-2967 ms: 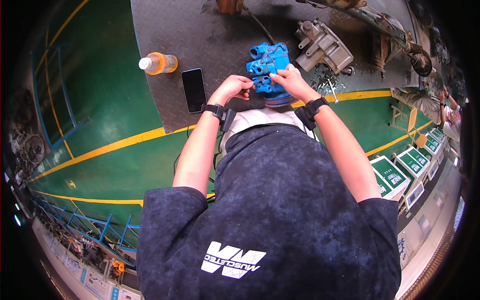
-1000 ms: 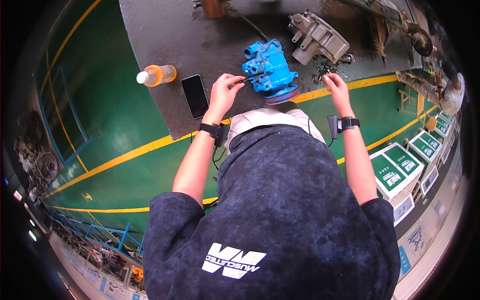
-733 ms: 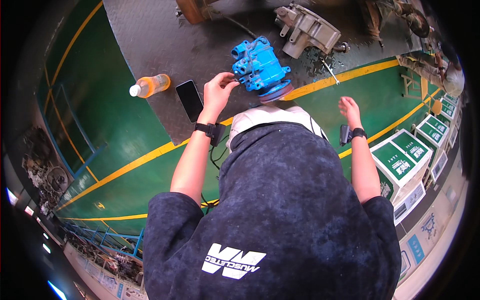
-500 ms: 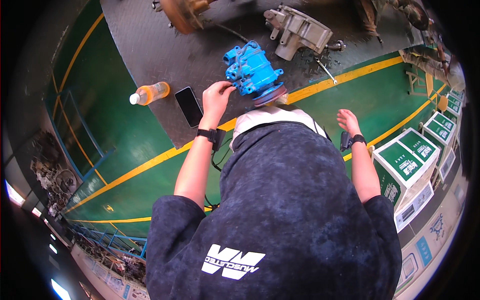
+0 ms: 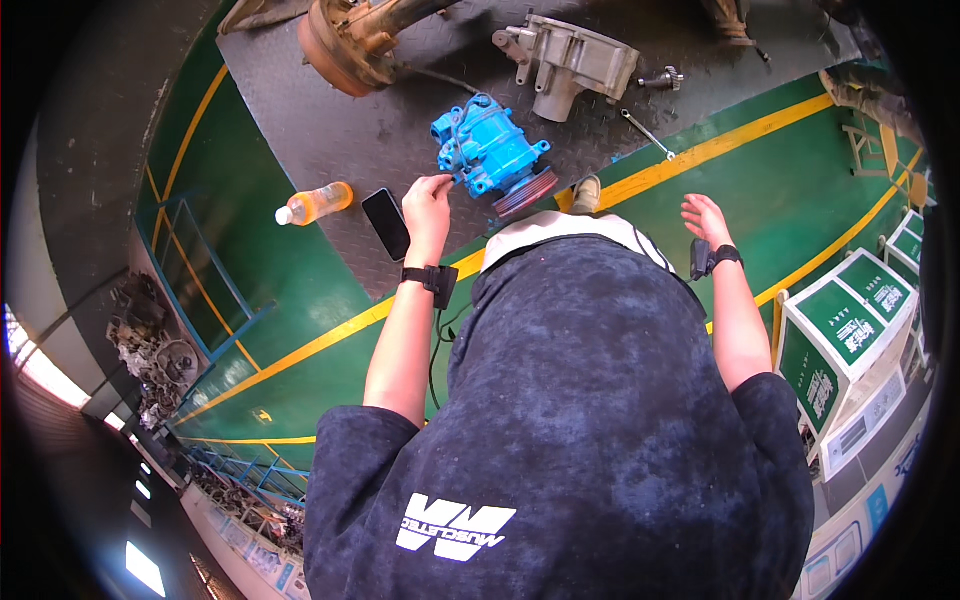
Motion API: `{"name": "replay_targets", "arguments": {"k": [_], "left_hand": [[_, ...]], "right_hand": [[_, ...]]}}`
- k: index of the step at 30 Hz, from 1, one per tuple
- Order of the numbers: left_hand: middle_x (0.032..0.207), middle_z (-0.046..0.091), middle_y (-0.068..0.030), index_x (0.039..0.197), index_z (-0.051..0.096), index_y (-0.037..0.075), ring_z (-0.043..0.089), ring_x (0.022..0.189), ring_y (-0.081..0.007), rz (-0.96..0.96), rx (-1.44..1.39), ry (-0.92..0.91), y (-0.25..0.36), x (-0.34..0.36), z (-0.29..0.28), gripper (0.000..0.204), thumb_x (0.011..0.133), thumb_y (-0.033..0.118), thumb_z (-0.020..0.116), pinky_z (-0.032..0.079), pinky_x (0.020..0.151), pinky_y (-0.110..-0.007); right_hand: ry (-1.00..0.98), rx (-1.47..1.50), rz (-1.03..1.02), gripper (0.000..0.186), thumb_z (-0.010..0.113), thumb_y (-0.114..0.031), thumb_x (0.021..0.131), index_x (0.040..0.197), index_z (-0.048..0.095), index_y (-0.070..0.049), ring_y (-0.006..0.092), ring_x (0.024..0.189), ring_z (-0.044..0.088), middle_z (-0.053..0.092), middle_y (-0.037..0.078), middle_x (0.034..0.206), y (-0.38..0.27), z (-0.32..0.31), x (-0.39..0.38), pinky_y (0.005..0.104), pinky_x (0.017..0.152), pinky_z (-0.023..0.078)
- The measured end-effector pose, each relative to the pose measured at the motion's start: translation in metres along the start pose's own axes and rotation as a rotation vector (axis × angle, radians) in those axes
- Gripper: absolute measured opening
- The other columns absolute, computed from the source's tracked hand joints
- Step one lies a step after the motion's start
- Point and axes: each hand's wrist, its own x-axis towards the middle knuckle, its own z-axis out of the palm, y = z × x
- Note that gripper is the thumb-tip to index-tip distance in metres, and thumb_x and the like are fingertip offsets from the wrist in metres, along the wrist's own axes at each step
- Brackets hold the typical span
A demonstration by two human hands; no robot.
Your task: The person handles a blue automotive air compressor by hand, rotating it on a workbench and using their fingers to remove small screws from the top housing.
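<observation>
A blue-painted compressor point(image 5: 492, 146) with a reddish-brown grooved pulley point(image 5: 526, 193) lies on the dark textured table. My left hand point(image 5: 428, 212) is at its near left side, thumb and fingers pinched together at the housing. Whatever sits between those fingertips is too small to make out. Well to the right of the compressor, my right hand point(image 5: 706, 220) hangs over the green floor, its fingers loosely curled and apart, holding nothing. Left of my left hand lies a black phone point(image 5: 386, 224), screen up.
An orange drink bottle point(image 5: 315, 204) lies at the table's left edge. Behind the compressor sit a grey metal housing point(image 5: 572, 62), a small gear shaft point(image 5: 661, 79), a wrench point(image 5: 648, 135) and a rusty drum part point(image 5: 345, 48). White-and-green boxes point(image 5: 850, 325) stand at right.
The view has shifted, so the table and its parts appear farther left, and a shoe shows beside the pulley. My left fingers stay at the compressor's side; my right hand remains free.
</observation>
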Motion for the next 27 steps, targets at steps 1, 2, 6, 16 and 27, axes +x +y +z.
{"name": "replay_targets", "arguments": {"k": [1, 2, 6, 16, 27], "left_hand": [[0.089, 0.071, -0.0133, 0.091, 0.074, 0.003, 0.07, 0.076, -0.0256, 0.005, 0.009, -0.005, 0.001, 0.002, 0.0, 0.008, 0.083, 0.006, 0.073, 0.053, 0.071, -0.033], [0.088, 0.072, -0.0121, 0.092, 0.074, 0.002, 0.07, 0.077, -0.0234, -0.048, -0.029, -0.033, 0.003, 0.004, 0.0, 0.009, 0.084, 0.005, 0.073, 0.054, 0.071, -0.032], [0.087, 0.071, -0.0079, 0.104, 0.069, -0.001, 0.071, 0.079, -0.016, -0.285, -0.356, -0.142, -0.006, 0.008, 0.001, 0.019, 0.085, 0.001, 0.072, 0.055, 0.071, -0.028], [0.075, 0.069, -0.0052, 0.087, 0.065, 0.0, 0.066, 0.069, -0.01, -0.383, -0.37, -0.338, -0.029, 0.023, -0.012, 0.016, 0.085, 0.01, 0.077, 0.053, 0.064, -0.024], [0.094, 0.071, -0.0071, 0.11, 0.068, -0.002, 0.07, 0.083, -0.0149, -0.404, -0.577, -0.423, -0.046, 0.018, -0.003, 0.022, 0.092, 0.01, 0.07, 0.056, 0.074, -0.029]], "right_hand": [[-0.005, 0.01, 0.004, 0.038, 0.059, -0.039, 0.098, 0.128, 0.06, -0.015, 0.0178, 0.106, 0.061, 0.065, 0.003, 0.119, 0.003, 0.0, 0.002, 0.0371, 0.091, 0.047], [-0.011, 0.02, 0.01, 0.038, 0.059, -0.039, 0.098, 0.128, 0.06, -0.015, 0.0176, 0.106, 0.061, 0.066, 0.003, 0.119, 0.006, -0.001, 0.004, 0.0368, 0.091, 0.047], [-0.024, 0.042, 0.022, 0.038, 0.059, -0.038, 0.097, 0.128, 0.06, -0.015, 0.017, 0.105, 0.062, 0.066, 0.003, 0.119, 0.019, -0.006, 0.006, 0.0357, 0.089, 0.049], [0.033, 0.105, 0.056, 0.038, 0.06, -0.036, 0.097, 0.127, 0.06, -0.014, 0.017, 0.104, 0.064, 0.067, 0.004, 0.119, 0.041, -0.027, 0.002, 0.0342, 0.086, 0.05], [0.012, -0.001, 0.056, 0.036, 0.059, -0.037, 0.097, 0.126, 0.06, -0.015, 0.0169, 0.103, 0.064, 0.067, 0.003, 0.117, 0.024, -0.012, -0.006, 0.0359, 0.089, 0.05]]}}
